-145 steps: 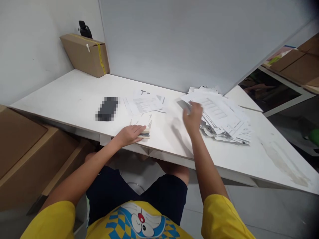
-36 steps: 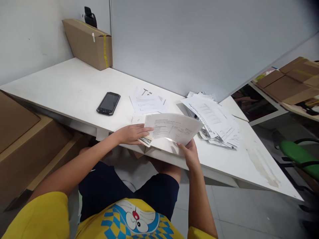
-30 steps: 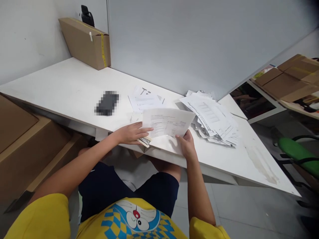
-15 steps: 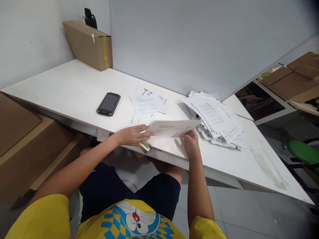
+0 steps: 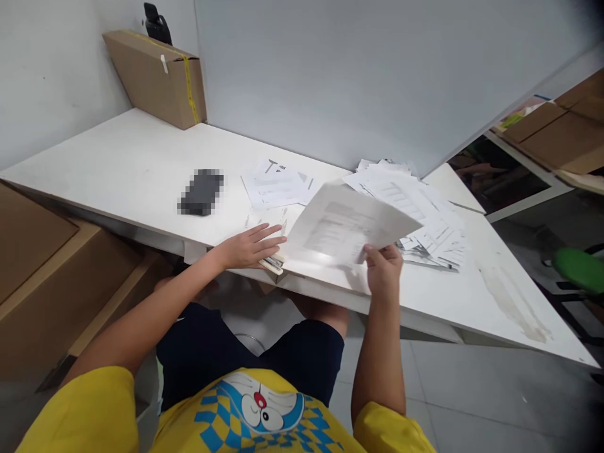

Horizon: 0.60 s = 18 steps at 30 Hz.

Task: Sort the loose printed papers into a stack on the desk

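A printed sheet of paper [image 5: 337, 223] is held up at a tilt over the white table [image 5: 117, 163]. My right hand [image 5: 384, 267] pinches its near right edge between thumb and fingers. My left hand [image 5: 248, 247], fingers stretched out and a little apart, is over the table's front edge just left of the sheet. Below its fingertips lies a slim, light-coloured object [image 5: 274, 264], partly covered by the hand; its kind cannot be made out. Behind the sheet rests an untidy pile of printed papers [image 5: 429, 220]. A few loose sheets [image 5: 274, 189] lie flat farther left.
A dark, blurred-out device [image 5: 202, 192] lies on the table to the left. At the back left corner stands a cardboard box [image 5: 155, 82] with yellow tape, a black object [image 5: 158, 25] behind it. Large cartons [image 5: 42, 270] stand low at left. A grey partition [image 5: 330, 82] bounds the back.
My right hand has moved right and swung the sheet out, so it is now clear of my left hand and near the pile. My left hand stays almost in place, its fingers more spread.
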{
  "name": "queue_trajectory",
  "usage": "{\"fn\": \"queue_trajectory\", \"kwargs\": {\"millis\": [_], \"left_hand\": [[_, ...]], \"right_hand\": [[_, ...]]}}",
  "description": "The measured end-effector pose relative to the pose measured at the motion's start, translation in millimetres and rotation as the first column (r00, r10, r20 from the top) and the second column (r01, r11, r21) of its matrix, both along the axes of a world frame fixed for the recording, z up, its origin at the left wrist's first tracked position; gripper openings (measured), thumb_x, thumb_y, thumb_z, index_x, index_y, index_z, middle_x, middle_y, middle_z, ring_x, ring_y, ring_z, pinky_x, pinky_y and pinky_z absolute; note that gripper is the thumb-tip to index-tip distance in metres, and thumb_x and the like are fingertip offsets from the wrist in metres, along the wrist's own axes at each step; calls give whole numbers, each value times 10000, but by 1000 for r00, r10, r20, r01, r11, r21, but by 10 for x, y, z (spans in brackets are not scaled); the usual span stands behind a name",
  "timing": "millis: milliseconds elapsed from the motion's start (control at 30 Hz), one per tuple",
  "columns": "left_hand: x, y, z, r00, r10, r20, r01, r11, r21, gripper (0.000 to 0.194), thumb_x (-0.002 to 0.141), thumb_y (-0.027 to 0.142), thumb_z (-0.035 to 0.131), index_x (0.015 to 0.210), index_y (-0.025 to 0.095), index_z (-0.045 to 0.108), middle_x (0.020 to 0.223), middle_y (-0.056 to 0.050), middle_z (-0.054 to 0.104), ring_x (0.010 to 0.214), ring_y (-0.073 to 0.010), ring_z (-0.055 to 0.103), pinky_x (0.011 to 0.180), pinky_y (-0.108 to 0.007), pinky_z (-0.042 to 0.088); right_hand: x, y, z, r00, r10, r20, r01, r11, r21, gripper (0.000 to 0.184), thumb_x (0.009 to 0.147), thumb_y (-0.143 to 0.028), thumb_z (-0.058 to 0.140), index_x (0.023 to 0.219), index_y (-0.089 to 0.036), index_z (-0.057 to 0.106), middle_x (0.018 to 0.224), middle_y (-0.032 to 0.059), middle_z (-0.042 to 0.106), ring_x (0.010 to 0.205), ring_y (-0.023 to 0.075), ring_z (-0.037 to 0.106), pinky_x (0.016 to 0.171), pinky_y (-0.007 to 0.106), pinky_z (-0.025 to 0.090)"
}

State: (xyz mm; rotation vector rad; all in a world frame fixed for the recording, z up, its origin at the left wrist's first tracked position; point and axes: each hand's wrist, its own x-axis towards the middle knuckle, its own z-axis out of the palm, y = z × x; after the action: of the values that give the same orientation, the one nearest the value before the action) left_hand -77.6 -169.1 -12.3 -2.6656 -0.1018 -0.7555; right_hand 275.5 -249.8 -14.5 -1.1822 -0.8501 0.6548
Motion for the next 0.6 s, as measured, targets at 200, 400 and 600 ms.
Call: {"fn": "queue_trajectory", "kwargs": {"millis": [200,400,600], "left_hand": [[7,5,-81,990,116,75,-109,990,-86,447,1000,423,497,1320,116,445,1158,-200,705,1006,-265,725,785,-379,600],[-6,29,-99,980,192,55,-187,978,-89,425,1002,431,478,1308,137,463,1026,-155,725,833,-233,722,660,-315,548],[12,37,-66,976,201,79,-194,978,-79,399,996,439,490,1279,157,484,996,-129,726,773,-208,706,594,-286,507]], "right_hand": [[211,-701,153,982,149,-120,-183,913,-364,342,689,-291,804,1020,-281,716,994,9,776,967,261,719,796,373,595],[40,-1074,60,951,225,-212,-303,819,-488,430,694,-330,825,1106,-266,718,1067,37,779,975,270,733,800,371,622],[-9,-1137,131,944,233,-235,-322,811,-488,444,676,-364,850,1092,-276,723,1128,43,763,1038,277,716,819,384,620]]}}
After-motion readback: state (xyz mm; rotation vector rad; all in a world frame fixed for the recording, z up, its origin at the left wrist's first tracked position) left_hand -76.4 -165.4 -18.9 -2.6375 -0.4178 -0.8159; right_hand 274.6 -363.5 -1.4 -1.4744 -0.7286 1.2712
